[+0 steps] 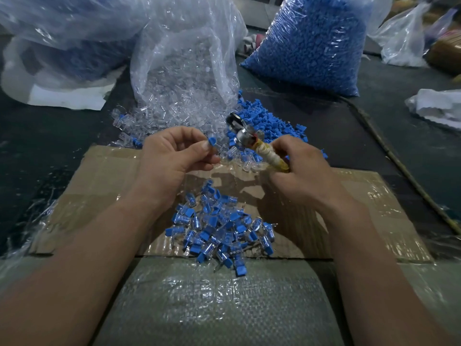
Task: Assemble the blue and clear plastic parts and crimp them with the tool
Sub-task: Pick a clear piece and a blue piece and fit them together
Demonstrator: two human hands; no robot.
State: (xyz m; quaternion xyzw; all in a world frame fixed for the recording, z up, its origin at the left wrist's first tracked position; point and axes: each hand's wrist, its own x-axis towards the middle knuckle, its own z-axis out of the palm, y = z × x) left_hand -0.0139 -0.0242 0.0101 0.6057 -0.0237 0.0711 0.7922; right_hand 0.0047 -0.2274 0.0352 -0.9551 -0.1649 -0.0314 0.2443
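My left hand (174, 153) pinches a small blue and clear plastic piece (213, 143) between thumb and fingers, held above the cardboard. To its right, my right hand (304, 168) grips the crimp tool (252, 143) by its tape-wrapped handle, the metal head pointing up and left toward the piece. A pile of joined blue and clear pieces (219, 231) lies on the cardboard sheet (104, 196) between my forearms. Loose blue parts (269, 121) and loose clear parts (174, 108) are heaped just beyond my hands.
An open clear bag (184, 46) spills the clear parts. A full bag of blue parts (314, 43) stands at the back right. More plastic bags lie at the left (50, 33) and far right (404, 38). A woven sack (214, 300) lies nearest me.
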